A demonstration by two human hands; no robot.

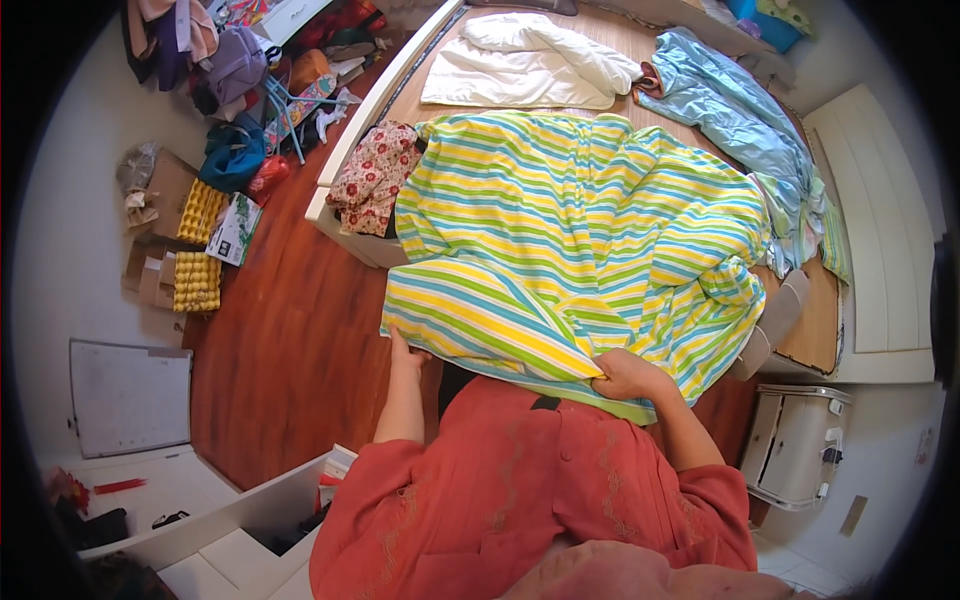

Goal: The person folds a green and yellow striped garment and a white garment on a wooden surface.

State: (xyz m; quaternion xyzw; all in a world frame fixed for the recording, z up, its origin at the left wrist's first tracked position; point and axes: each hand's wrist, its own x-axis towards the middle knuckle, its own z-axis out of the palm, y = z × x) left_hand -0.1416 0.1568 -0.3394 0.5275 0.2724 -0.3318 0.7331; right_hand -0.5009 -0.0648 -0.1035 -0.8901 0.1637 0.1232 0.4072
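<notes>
The main risk, as I judge it, lies in the stretch between the two grips: the near edge of the striped cloth sags there against the person's red shirt, so a pull with uneven hands could skew the stripes or drag fresh creases across it. A slack pinch by the left hand could let that corner slip toward the wooden floor, which lies bare just left of it. Beyond the right hand, the cloth's bunched right side lies against a grey, tube-like thing; a sharp tug might catch there, though I cannot tell what that thing is.

Both hands are clamped on the near edge, well apart: the left pinches a corner, its fingertips partly hidden, and the right bunches a fold in its fist.

The cloth spreads away from the grips over the bed. It looks thin and soft, banded yellow, green, blue and white. A smooth flap lies folded between the hands; ahead of the right one, the stripes buckle into loose wrinkles.
</notes>
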